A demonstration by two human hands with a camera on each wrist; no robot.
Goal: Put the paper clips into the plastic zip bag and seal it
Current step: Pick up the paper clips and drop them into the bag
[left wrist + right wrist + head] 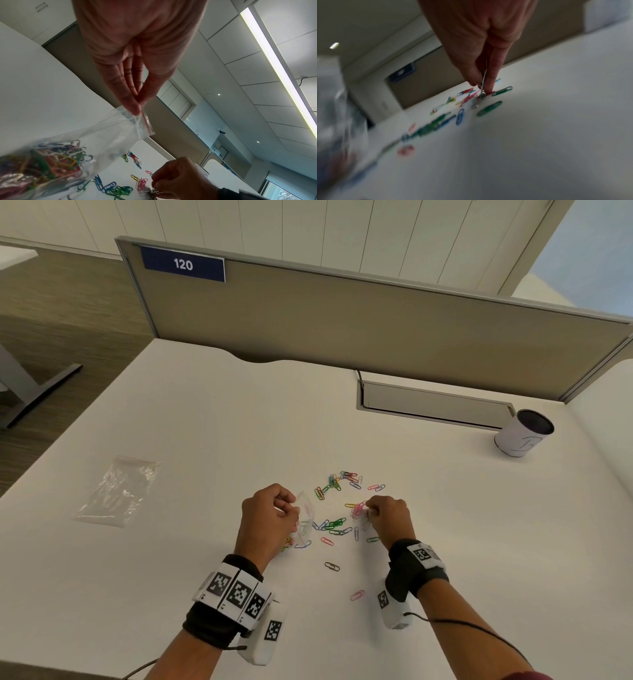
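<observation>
My left hand point(270, 520) pinches the rim of the plastic zip bag point(96, 136) between thumb and fingertips, right beside its red zip line, so the mouth is held up and faces right, toward the scatter. The bag hangs from that pinch with its heavy bottom low and near me, already stuffed with a bright tangle of clips in yellow, green, red and blue, so I judge the job well underway. My right hand point(388, 517) is down on the white desk point(205, 422), fingers and thumb closed on a small bunch of paper clips point(155, 190), pink and silvery ones from the look of it. The bag's mouth lies just to the left of that hand, near but not touching, so the carry should be a short sweep leftward across the table. More loose paper clips point(337, 482) lie between and beyond my hands, with a few strays nearer me, flat on the desk, long axes pointing every which way. Thin wire, slick coating: they will slip and snag one another, I reckon. The zip stays unsealed for now.
</observation>
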